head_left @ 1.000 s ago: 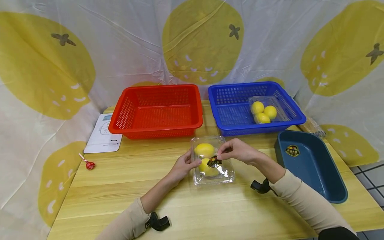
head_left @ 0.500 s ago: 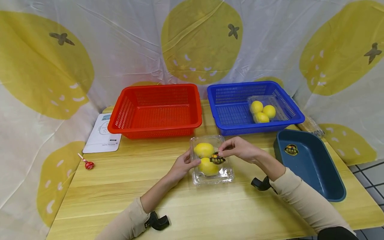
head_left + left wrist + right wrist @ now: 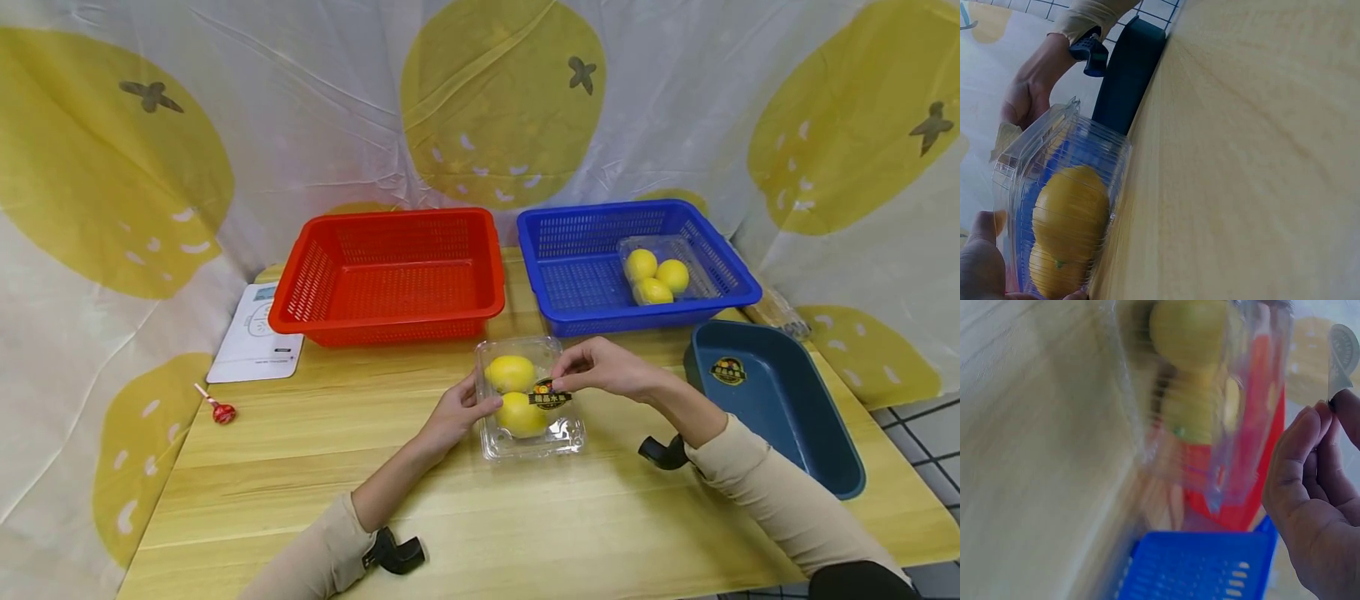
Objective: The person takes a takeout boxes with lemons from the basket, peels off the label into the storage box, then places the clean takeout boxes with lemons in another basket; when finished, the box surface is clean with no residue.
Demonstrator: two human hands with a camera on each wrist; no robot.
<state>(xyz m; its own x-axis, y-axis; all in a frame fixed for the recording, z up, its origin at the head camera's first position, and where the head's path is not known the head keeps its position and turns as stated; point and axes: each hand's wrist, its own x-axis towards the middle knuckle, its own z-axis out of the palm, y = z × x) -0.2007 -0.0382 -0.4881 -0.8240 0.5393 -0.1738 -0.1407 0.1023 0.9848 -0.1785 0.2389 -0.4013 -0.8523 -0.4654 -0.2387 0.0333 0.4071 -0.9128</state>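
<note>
Your left hand steadies the clear clamshell box of lemons at mid-tabletop, fingers curled against its left wall. Your right hand pinches the round sticker over the lid. The labelling step appears in hand; next, press the sticker flat. Beyond stand the red basket and the blue basket; the dark tray sits by the right edge. Nothing obstructs.

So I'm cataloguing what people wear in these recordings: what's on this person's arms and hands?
Both arms wear long beige sleeves, the left sleeve and the right sleeve each ending at the wrist. A small black clip-like mount is strapped at each wrist: the left mount and the right mount. The left hand and right hand are bare, with no gloves; no rings or watch are visible.
</note>
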